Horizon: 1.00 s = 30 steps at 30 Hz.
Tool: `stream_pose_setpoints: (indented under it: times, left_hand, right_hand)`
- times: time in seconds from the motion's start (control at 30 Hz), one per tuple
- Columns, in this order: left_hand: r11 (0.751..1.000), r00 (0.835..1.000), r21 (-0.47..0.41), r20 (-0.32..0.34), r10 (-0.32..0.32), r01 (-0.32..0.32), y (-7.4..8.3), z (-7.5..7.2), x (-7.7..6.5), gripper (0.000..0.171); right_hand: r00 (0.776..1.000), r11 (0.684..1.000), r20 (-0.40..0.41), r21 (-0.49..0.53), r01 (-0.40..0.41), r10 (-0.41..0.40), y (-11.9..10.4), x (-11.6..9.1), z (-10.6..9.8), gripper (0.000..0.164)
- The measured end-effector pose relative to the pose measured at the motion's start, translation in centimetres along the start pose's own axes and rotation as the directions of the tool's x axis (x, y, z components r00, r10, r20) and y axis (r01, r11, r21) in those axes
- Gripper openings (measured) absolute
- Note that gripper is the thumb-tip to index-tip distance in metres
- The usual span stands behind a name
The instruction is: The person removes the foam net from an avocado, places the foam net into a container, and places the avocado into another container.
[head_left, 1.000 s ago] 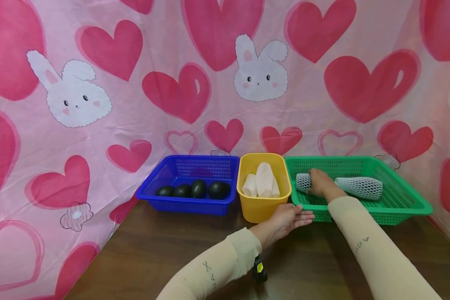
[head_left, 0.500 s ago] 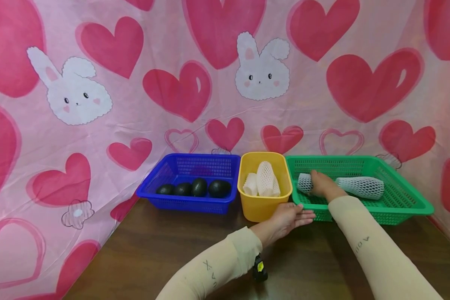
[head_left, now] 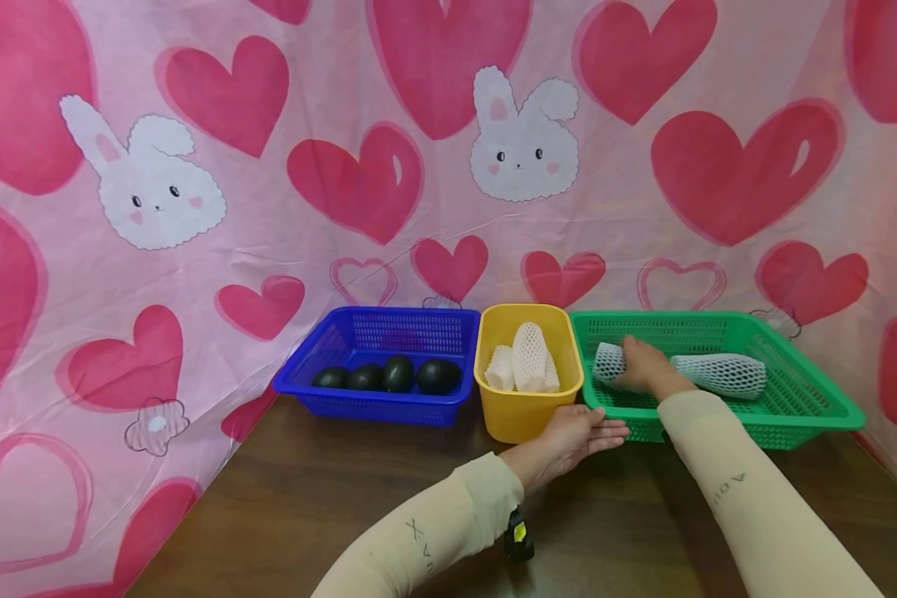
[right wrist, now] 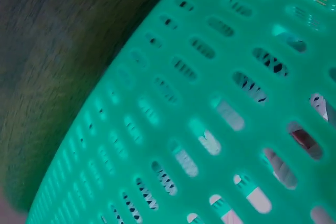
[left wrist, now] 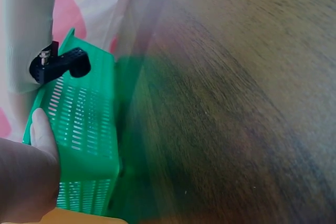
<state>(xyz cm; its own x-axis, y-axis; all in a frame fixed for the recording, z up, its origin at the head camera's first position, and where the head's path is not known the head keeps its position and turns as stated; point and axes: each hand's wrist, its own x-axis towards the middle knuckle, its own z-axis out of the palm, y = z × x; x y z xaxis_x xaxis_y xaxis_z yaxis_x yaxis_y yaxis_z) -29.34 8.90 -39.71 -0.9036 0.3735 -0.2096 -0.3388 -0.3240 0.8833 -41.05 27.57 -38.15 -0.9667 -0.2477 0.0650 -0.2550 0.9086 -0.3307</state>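
Observation:
Inside the green basket (head_left: pixel 792 394), my right hand (head_left: pixel 643 365) grips a white foam net sleeve (head_left: pixel 608 363) near the basket's left end. The hand hides part of that sleeve, and what it contains cannot be seen. To its right lies another, longer foam net sleeve (head_left: pixel 721 375), bulging at one end. My left hand (head_left: pixel 568 436) touches the basket's near left corner, palm turned up and fingers straight. In the left wrist view, the left thumb (left wrist: pixel 43 132) lies against the green wall. The right wrist view shows only the basket's slotted side close up.
A yellow bin (head_left: pixel 526 407) holding several foam net sleeves (head_left: pixel 529 357) stands left of the green basket. Beyond it is a blue basket (head_left: pixel 389 411) with several dark avocados (head_left: pixel 438 377). All stand on a brown wooden table (head_left: pixel 329 490) before a pink heart-patterned cloth (head_left: pixel 433 208).
The right hand has shifted very slightly, and the sleeve it grips has risen a little. The left hand stays at the basket corner.

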Motion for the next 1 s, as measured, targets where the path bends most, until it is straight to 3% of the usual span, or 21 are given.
stream_pose_setpoints:
  times: [0.33,0.73,1.0]
  left_hand:
    - [1.0,1.0,0.006,-0.027,0.004,-0.004,0.1,0.0,-0.1,0.019]
    - [0.998,0.999,0.055,0.02,-0.044,0.043,0.4,-0.6,-0.2,0.027]
    - [0.987,0.993,0.145,0.079,-0.087,0.075,1.0,-0.9,-1.3,0.032]
  right_hand:
    - [0.999,0.998,-0.037,0.055,-0.032,0.034,-0.9,-0.7,-1.3,0.077]
    - [0.997,0.997,-0.064,0.072,-0.029,0.034,-1.6,-2.6,-3.8,0.084]
    - [0.993,0.995,-0.119,0.097,0.031,-0.019,-2.6,-4.6,-5.2,0.079]
